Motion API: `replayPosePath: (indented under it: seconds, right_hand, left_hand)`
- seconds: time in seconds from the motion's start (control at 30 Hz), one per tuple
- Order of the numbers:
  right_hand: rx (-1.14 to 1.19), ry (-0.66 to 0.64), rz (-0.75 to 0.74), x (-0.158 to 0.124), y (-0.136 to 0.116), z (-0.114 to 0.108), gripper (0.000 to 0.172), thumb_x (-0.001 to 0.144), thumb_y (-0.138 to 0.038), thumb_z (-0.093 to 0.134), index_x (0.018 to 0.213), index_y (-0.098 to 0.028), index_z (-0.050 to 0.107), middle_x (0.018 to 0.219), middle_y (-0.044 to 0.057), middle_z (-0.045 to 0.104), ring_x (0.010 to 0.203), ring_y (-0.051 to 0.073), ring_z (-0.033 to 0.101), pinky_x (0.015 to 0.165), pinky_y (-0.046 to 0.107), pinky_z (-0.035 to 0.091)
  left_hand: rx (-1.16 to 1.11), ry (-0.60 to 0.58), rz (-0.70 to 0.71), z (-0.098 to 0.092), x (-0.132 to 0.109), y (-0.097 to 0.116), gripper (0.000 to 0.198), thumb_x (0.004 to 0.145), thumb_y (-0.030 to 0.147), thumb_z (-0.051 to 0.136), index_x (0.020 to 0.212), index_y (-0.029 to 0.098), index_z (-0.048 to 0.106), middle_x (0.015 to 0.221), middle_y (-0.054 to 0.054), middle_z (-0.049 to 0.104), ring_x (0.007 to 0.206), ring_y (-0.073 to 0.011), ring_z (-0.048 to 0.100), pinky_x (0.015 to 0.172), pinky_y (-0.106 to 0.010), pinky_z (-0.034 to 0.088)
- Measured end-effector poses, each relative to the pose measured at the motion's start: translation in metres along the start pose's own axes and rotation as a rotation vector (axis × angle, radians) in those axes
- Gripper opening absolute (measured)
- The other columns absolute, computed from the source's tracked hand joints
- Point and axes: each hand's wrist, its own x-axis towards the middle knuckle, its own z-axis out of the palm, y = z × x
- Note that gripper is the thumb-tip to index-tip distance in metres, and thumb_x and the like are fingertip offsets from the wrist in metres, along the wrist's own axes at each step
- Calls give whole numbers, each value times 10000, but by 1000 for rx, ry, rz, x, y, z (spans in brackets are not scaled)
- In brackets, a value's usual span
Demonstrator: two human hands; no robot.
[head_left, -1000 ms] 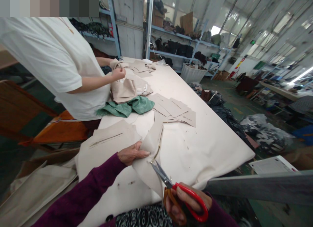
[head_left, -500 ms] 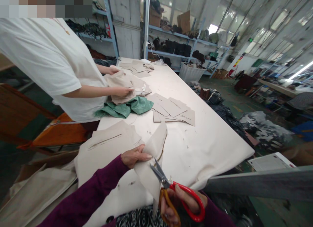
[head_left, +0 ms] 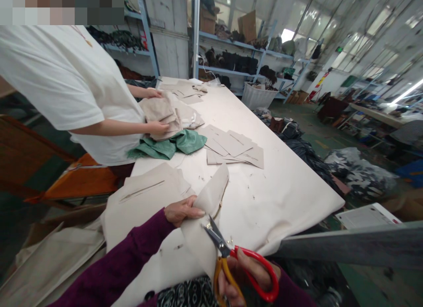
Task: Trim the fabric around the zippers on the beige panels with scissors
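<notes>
My left hand (head_left: 182, 211) pinches a beige fabric piece (head_left: 213, 190) between thumb and fingers, its upper part standing up off the table and folded over. In my right hand (head_left: 246, 274) is a pair of scissors (head_left: 220, 241) with one red and one orange-yellow handle. The blades lie at the fabric just right of my left thumb, parted only slightly. Left of my left hand, a stack of beige pieces (head_left: 148, 192) with dark slit lines rests on the table. More beige cut pieces (head_left: 233, 146) lie beyond the held fabric.
Across the white table (head_left: 291, 183), a co-worker in a white shirt (head_left: 99, 86) handles a beige cloth bundle (head_left: 158, 110). A crumpled green cloth (head_left: 172, 144) lies nearby. Dark bundles (head_left: 294, 152) are on the floor at right; a metal beam (head_left: 350, 247) runs along the near right.
The scissor blades have closed somewhat at the fabric. The co-worker's nearer hand has drawn back left, and the cloth there is lifted and folded. My left hand stays nearly in place.
</notes>
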Motion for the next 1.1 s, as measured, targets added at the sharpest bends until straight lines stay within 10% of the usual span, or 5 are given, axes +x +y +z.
replayPosePath:
  seconds: [0.7, 1.1]
  right_hand:
    - [-891, 378, -26, 0, -27, 26, 477, 917, -516, 270, 602, -205, 447, 480, -13, 465, 452, 105, 429, 466, 238, 331]
    - [-640, 423, 0, 4, -18, 24, 486, 885, -524, 411, 530, -193, 389, 403, -39, 404, 325, 58, 361, 305, 180, 220]
  left_hand:
    - [-32, 34, -13, -5, 3, -11, 241, 603, 203, 722, 817, 94, 704, 659, -103, 668, 515, -180, 598, 458, -235, 450]
    - [-119, 64, -22, -11, 4, -18, 273, 559, 196, 739, 804, 85, 692, 647, -107, 667, 538, -186, 615, 472, -230, 476]
